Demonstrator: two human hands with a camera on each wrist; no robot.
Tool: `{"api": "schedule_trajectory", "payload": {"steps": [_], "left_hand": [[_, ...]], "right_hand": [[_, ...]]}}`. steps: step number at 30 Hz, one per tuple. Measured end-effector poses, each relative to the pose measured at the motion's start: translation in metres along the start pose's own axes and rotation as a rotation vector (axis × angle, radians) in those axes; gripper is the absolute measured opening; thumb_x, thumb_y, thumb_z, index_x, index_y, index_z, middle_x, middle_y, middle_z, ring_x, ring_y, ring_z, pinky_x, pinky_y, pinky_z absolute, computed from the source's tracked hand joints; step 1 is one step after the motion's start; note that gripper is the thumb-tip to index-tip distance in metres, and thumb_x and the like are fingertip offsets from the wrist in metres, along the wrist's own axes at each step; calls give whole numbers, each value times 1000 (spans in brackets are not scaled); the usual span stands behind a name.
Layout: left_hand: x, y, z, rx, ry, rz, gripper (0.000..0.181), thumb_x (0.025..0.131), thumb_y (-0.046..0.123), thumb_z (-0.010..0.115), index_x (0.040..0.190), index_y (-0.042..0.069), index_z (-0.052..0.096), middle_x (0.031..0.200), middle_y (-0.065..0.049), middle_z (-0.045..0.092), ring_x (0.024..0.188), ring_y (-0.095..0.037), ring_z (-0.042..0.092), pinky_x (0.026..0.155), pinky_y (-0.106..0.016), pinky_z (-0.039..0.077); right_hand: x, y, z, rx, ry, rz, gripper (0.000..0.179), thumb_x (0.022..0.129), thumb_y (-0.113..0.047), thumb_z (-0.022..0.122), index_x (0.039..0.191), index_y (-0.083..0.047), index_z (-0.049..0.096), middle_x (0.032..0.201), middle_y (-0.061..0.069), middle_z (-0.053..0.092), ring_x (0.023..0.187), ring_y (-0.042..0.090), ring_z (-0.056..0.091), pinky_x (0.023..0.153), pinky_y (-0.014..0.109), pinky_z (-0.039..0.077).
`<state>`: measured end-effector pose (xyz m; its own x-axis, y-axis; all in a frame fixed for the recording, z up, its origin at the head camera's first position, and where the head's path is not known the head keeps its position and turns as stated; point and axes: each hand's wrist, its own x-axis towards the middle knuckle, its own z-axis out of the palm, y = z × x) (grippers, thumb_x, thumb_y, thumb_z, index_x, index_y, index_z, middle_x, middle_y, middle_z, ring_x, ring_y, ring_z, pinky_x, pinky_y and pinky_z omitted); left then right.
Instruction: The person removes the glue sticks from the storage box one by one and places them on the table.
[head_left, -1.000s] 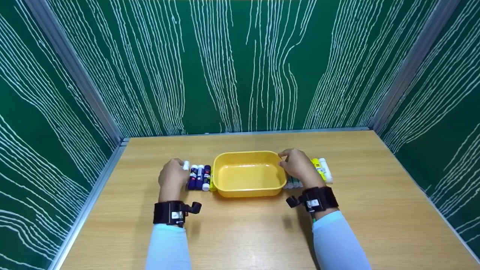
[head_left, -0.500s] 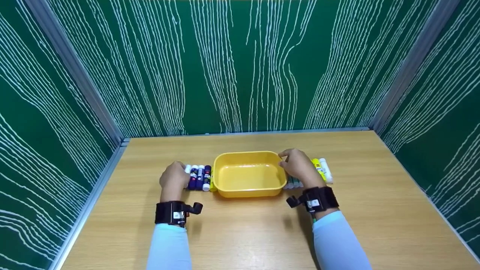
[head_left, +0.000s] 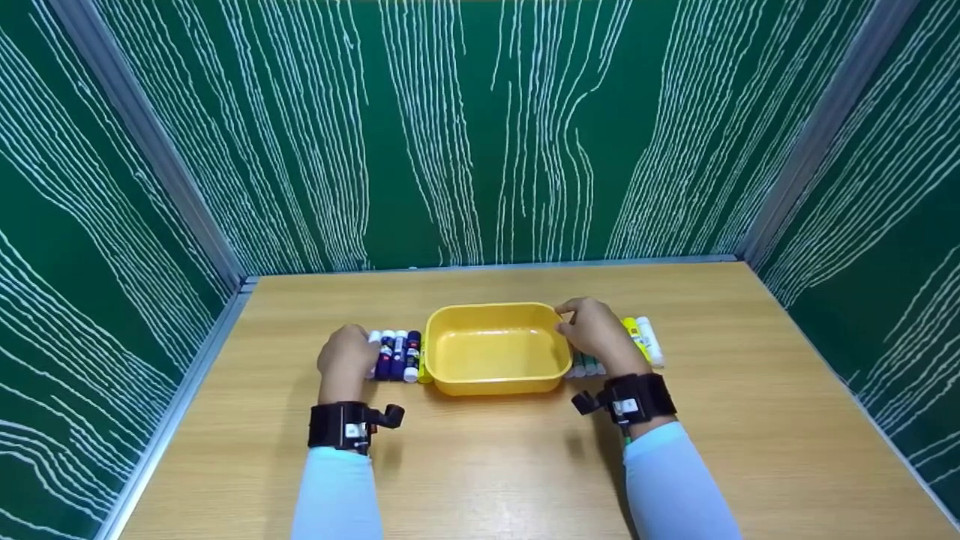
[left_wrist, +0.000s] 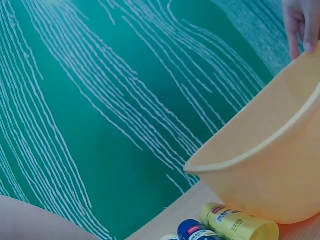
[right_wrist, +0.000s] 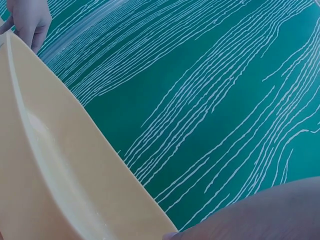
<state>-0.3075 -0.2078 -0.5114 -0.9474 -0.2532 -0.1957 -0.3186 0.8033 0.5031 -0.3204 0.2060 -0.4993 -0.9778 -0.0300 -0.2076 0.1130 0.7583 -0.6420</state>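
A yellow plastic basin (head_left: 499,387) stands mid-table between two rows of glue sticks. My left hand (head_left: 349,356) curls over the outer end of the left row and grips a white-capped glue stick (head_left: 373,339); its fingertips are mostly hidden. Beside it lie blue glue sticks (head_left: 400,356) and a yellow glue stick (left_wrist: 242,222) against the basin. At the basin's far right corner, my right hand (head_left: 596,330) holds the rim with thumb and forefinger. Its palm and wrist cover part of the right row.
Right of the basin show the ends of green glue sticks (head_left: 589,365), then a yellow glue stick (head_left: 635,337) and a white glue stick (head_left: 651,341). Green panels (head_left: 487,135) with white wavy lines enclose the wooden table (head_left: 495,465) at the back and sides.
My left hand has brought the white-capped glue stick down and right, beside the blue ones, and now stays there. My right hand and the basin have kept their place.
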Motion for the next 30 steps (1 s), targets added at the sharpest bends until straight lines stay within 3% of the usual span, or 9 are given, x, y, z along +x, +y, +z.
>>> {"api": "schedule_trajectory", "payload": {"steps": [5,10,13,17,24,30], "left_hand": [[0,1,-2,3,0,-5,44,115,30,62,144,-3,69,139,-23,76,123,-39,73,104,-55,59],[0,5,-6,-35,63,29,52,116,29,61,157,-3,61,156,-28,66,144,-47,64,117,-62,54],[-1,15,-6,-99,120,92,50,116,27,61,157,0,62,157,-27,64,148,-47,59,120,-63,52],[-5,32,-5,-153,204,216,42,115,26,65,150,4,70,148,-21,69,142,-41,61,117,-59,54],[-18,55,-4,-78,302,447,38,113,31,70,141,6,77,145,-17,72,143,-39,61,121,-61,50],[-31,62,-3,-33,313,495,38,114,35,69,141,9,77,146,-15,70,144,-37,60,123,-58,51]], "right_hand": [[1,2,-1,12,-18,17,46,114,-21,71,159,-12,66,125,18,72,103,28,68,82,32,60],[2,3,-4,39,-30,35,47,114,-27,71,159,-13,65,130,19,73,106,30,70,88,36,64],[2,3,-9,56,-16,29,49,116,-32,69,160,-13,64,135,20,72,111,31,70,96,41,65],[1,2,-14,68,29,-16,50,117,-37,66,159,-12,64,145,21,70,121,34,70,106,49,64],[-4,-5,-16,43,144,-195,47,118,-33,63,156,-5,66,148,24,71,137,43,67,113,57,60],[-13,-12,-13,-27,208,-236,45,118,-34,64,155,-9,67,163,22,63,155,45,57,127,63,49]]}}
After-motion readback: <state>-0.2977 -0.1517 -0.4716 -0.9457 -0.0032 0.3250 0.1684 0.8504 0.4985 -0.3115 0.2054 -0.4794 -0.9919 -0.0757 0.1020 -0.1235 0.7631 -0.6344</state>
